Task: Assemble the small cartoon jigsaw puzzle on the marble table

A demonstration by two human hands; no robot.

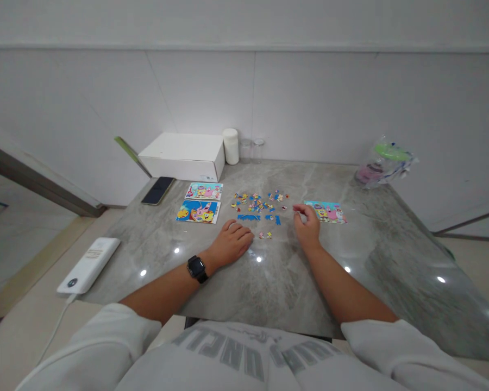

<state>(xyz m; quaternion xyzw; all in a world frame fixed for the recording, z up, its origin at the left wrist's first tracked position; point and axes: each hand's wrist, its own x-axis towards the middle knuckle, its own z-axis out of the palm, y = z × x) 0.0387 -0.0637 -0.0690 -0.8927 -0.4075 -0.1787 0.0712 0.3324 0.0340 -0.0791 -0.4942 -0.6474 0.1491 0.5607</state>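
My left hand (pixel 232 241) lies palm down on the table, fingers stretched out, holding nothing. Just beyond its fingertips is a joined blue strip of jigsaw pieces (pixel 249 217), with a smaller joined group (pixel 273 219) to its right. Two loose pieces (pixel 264 235) lie right of that hand. My right hand (pixel 308 224) is curled, thumb and index finger close together; whatever may be between them is too small to make out. It is beside a cartoon picture card (pixel 332 212), covering its left edge. A scattered pile of jigsaw pieces (pixel 261 203) lies between and beyond the hands.
Two more cartoon picture cards (pixel 204 191) (pixel 198 212) lie at left. Behind them are a phone (pixel 158 190), a white box (pixel 181 155), a white bottle (pixel 230 146) and two clear jars (pixel 258 151). A power bank (pixel 88 265) sits front left, a plastic-wrapped cup (pixel 381 165) back right.
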